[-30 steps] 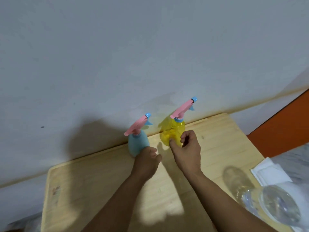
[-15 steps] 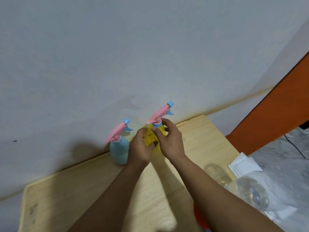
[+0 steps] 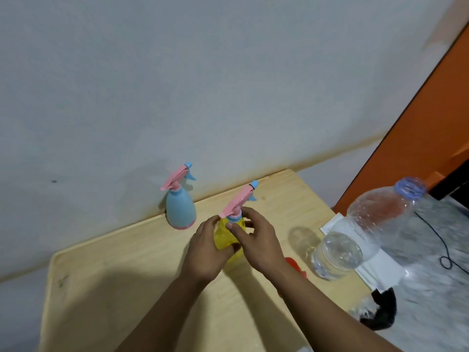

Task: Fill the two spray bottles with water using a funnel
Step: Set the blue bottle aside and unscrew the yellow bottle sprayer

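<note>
hands wrap yellow spray bottle (image 3: 225, 237): left hand (image 3: 206, 250) clasps body, right hand (image 3: 256, 240) pinches its collar

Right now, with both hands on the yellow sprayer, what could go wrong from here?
1. The large water bottle has no cap on, and it looks tilted near the table edge; a bump from the right hand's elbow could spill it.
2. The left hand grips the thin yellow spray bottle body while the right works at its collar; squeezing may make it slip or tip.
3. The blue spray bottle stands close behind and could get knocked.
</note>
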